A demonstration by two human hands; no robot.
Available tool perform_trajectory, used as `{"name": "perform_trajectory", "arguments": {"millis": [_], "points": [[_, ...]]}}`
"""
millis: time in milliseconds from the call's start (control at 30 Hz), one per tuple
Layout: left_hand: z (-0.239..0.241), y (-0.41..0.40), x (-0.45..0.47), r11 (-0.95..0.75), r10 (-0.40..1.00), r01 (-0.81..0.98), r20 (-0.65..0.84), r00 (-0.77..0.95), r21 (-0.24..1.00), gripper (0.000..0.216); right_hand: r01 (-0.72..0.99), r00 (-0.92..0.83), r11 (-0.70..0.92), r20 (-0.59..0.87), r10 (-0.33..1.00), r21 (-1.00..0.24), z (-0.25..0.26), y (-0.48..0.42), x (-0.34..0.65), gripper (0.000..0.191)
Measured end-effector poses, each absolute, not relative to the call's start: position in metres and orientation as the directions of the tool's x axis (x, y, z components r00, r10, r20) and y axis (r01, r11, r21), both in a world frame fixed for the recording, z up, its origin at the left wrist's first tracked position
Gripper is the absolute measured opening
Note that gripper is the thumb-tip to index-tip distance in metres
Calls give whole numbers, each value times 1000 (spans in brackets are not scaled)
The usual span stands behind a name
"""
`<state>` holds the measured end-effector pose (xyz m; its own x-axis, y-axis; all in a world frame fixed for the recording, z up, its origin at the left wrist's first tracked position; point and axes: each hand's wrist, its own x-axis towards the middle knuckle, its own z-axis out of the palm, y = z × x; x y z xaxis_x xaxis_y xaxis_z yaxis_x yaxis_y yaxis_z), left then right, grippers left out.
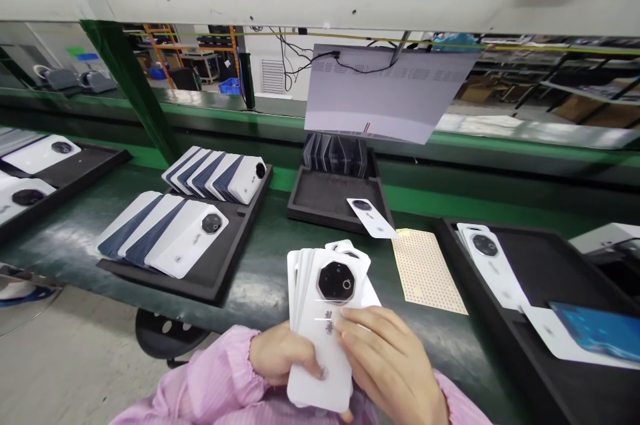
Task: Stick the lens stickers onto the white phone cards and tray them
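**Fig. 1. Head view, seen from my remote station.** Both hands meet low in the middle of the frame, over the near edge of the green bench (260,281). The left hand (280,353), in a pink sleeve (220,378), is clamped on the left edge of a stack of white phone covers (320,318). The stack is fanned slightly and held upright, and the top cover's round black camera ring faces me. The right hand (395,368) is closed on the stack's right side, fingers together across the top cover's face.

To the left, a black tray (210,281) carries two fanned rows of similar covers. Beyond the stack stands a smaller tray (327,201), with dark parts ranked along its far wall and a single cover (373,218) leaning on its near right corner. A yellow dotted sheet (427,271) lies on the bench just right of the stack. It sits beside a large tray (550,258) that holds more covers and a blue sheet (600,330).
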<state>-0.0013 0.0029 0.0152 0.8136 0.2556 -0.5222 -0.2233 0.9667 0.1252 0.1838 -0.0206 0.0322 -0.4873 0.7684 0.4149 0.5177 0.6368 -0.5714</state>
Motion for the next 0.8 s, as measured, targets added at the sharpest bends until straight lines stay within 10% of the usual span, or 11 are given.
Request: {"name": "perform_trajectory", "arguments": {"millis": [567,700,800], "points": [[18,6,0,967,254,-219,-501,828,127,45,540,-401,575,414,818,-614,30,-21,176,42],[15,5,0,980,189,-143,-412,891,140,48,638,36,118,182,983,-761,25,-12,168,63],[6,0,-3,985,143,-90,-411,900,145,53,357,48,-246,-246,968,-901,10,-2,171,56]]}}
